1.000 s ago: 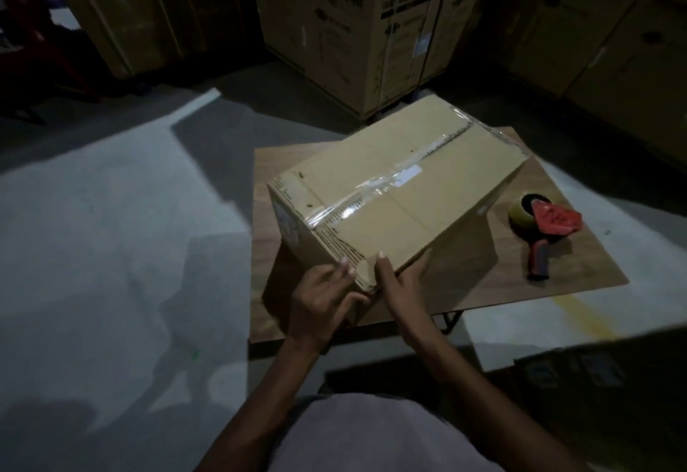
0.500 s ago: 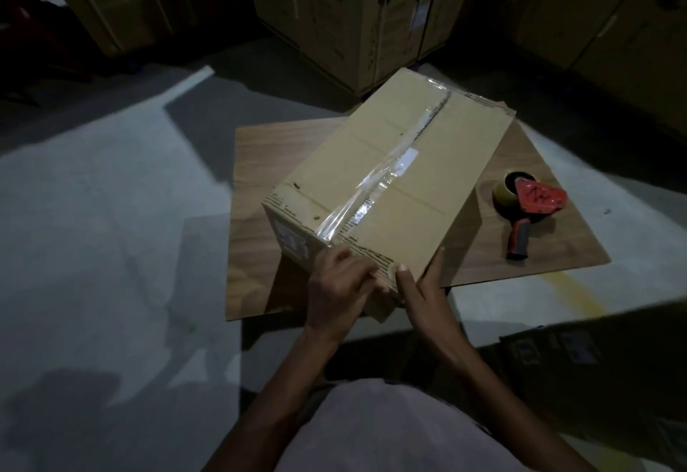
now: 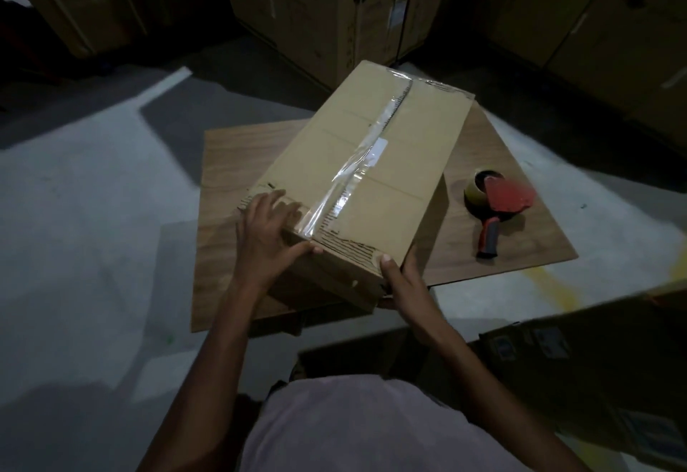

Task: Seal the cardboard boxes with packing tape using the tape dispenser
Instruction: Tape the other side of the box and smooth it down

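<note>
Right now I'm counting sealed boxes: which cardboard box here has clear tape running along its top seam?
The small box on the wooden board, held by both hands; the big printed cartons behind show no such tape.

A dim warehouse: tall printed brown cardboard appliance cartons [image 3: 334, 6] crowd the frame's top above grey concrete floor [image 3: 93, 230].
</note>
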`<state>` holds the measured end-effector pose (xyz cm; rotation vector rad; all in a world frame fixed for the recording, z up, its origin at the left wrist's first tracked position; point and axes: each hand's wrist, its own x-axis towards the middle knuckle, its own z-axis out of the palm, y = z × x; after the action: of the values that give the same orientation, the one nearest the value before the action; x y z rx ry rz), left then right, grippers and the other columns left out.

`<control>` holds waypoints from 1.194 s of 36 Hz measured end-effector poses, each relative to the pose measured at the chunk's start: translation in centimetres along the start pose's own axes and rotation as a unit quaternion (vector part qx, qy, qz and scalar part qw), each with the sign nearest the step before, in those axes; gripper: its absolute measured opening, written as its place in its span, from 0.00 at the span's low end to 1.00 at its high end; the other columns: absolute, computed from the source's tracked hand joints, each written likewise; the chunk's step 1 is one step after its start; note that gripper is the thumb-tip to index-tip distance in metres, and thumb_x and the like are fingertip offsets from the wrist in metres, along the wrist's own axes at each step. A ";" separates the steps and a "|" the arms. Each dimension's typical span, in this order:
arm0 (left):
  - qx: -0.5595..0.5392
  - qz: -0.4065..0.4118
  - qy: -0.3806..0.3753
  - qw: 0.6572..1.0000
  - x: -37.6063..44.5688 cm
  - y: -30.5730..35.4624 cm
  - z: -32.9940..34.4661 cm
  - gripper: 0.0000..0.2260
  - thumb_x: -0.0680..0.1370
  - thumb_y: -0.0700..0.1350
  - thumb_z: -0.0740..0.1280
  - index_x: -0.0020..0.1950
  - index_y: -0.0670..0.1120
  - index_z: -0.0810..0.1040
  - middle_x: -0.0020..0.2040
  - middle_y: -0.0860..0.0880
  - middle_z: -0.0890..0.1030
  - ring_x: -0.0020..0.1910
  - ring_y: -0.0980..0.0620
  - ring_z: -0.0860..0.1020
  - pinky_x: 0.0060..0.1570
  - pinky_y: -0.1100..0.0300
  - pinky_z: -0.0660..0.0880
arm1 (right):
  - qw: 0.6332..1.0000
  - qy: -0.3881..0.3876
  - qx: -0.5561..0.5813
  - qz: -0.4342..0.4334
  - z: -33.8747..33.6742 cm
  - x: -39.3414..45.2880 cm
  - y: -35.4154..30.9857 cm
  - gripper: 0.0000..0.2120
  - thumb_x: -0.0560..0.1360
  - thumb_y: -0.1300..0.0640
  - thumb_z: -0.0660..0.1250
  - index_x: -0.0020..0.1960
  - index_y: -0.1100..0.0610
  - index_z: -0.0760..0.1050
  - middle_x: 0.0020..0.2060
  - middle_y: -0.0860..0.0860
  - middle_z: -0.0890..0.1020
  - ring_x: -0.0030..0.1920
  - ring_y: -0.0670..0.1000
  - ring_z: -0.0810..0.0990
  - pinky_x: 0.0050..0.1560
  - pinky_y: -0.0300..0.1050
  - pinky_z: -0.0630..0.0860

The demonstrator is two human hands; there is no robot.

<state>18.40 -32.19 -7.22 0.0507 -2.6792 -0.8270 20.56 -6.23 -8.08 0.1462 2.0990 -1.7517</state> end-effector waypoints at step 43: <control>0.209 -0.045 -0.075 0.974 -2.6 9.8 2.5 0.22 0.78 0.64 0.65 0.59 0.47 0.76 0.54 0.46 0.73 0.49 0.47 0.77 0.41 0.54 0.75 | 0.985 0.087 0.141 0.040 -3.6 10.4 -3.5 0.40 0.66 0.46 0.77 0.74 0.44 0.66 0.63 0.53 0.82 0.62 0.62 0.83 0.53 0.56 0.83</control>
<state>20.67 -22.30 -4.53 0.2190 -2.9682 -0.2854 9.01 -5.29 -8.18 0.4729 1.9158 -2.0437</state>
